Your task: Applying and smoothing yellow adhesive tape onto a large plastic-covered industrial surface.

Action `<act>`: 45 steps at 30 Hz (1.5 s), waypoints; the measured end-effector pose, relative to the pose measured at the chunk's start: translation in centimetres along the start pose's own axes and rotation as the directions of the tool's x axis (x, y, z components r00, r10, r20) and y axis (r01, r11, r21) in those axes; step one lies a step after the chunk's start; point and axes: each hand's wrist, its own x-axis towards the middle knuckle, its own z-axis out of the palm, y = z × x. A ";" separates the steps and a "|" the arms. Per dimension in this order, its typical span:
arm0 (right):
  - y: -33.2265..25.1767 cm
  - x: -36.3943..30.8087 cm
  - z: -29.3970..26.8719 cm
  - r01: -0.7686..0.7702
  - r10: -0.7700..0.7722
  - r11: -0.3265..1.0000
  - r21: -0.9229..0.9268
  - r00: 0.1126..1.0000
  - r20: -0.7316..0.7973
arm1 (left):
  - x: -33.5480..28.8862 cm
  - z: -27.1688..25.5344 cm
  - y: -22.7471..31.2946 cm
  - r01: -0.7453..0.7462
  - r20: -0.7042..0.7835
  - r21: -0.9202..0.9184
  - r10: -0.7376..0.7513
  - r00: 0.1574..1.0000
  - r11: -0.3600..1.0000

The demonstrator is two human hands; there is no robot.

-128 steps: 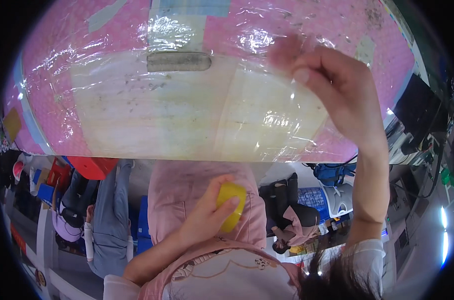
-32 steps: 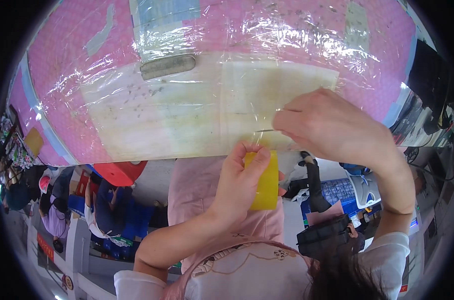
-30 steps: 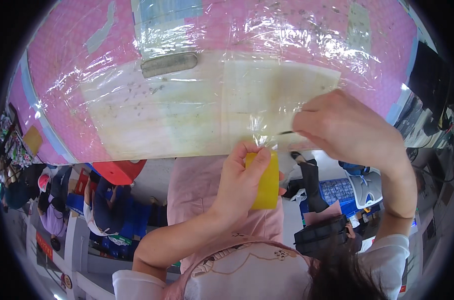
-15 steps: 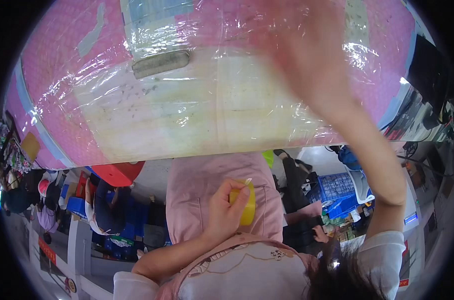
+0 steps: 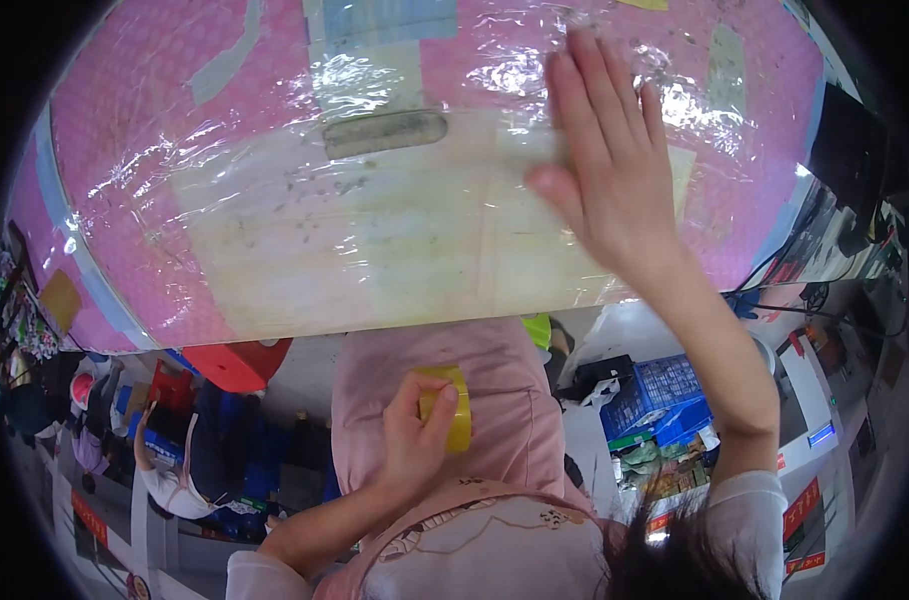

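Observation:
My left hand is closed on a roll of yellow tape, held low over the lap of my pink apron. Out over the table, my right hand lies flat with the palm down and the fingers stretched away from me. Whether the palm presses on the shiny plastic covering cannot be made out. Left of that hand is a grey oblong patch on the tabletop. Pale tape strips and a blue patch show further back.
Beneath the table's near edge at the left is a red stool. Blue crates with assorted packets stand at the lower right. Another person is at the lower left. Black cables run by the table's right side.
My right hand has come nearer and slowed, its fingers now plainly spread on the table side. My left hand has shifted a little left with the tape roll. The view has turned slightly.

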 end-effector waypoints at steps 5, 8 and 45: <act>-2.0 -4.1 1.8 -0.117 0.117 0.992 -0.051 0.993 -0.002 | 0.5 -3.2 -1.3 -0.147 0.052 0.105 0.142 0.988 0.984; -3.0 -4.6 2.0 -0.177 0.180 0.979 -0.098 0.983 0.026 | 0.8 -5.6 -1.0 -0.176 0.107 0.100 0.165 0.980 0.979; -25.0 6.3 7.4 -0.529 0.538 0.842 0.105 0.837 -0.100 | 1.6 -22.2 5.3 -0.125 0.270 0.261 0.051 0.961 0.957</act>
